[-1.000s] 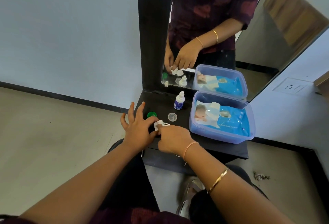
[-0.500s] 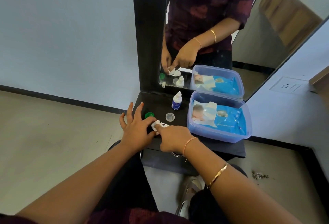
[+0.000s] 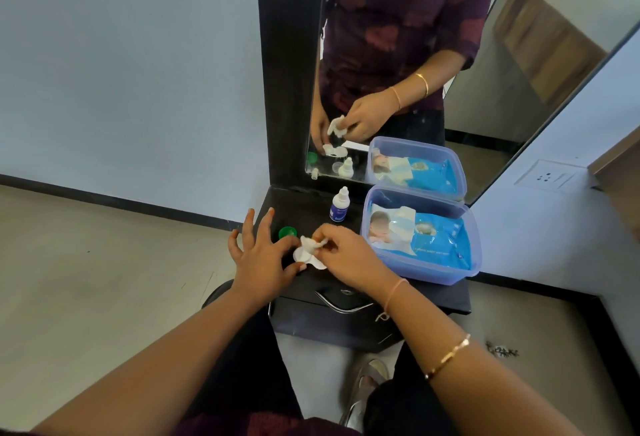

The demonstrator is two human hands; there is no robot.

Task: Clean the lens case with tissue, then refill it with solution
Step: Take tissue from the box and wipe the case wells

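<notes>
In the middle of the frame, both hands meet over a black shelf (image 3: pixel 446 297). The left hand (image 3: pixel 261 259) is wide open, with the fingers spread and pointing to the upper part of the frame. Its thumb and first finger reach to the right and touch the left edge of the white case (image 3: pixel 300 255), holding it down on the shelf. The other fingers do not touch anything that I can see.

The right hand (image 3: pixel 346 257) is bent, with its fingertips pressed together on a small crumpled tissue (image 3: pixel 311 243). The tissue is just above the case and seems to touch its upper well, but I cannot tell this surely. One well of the case shows open between the two hands; the rest is hidden under the right hand.

A green cap (image 3: pixel 287 232) stands just above and left of the case, close to the left fingers. A small white bottle (image 3: pixel 339 204) with a blue label stands upright further up, near the mirror (image 3: pixel 485 55). At the right of the shelf, a clear blue box (image 3: pixel 420 274) holds a blue pack of wipes (image 3: pixel 433 240), with no lid on it. The mirror in the upper part of the frame repeats the hands, the tissue, the bottle and the box.
</notes>
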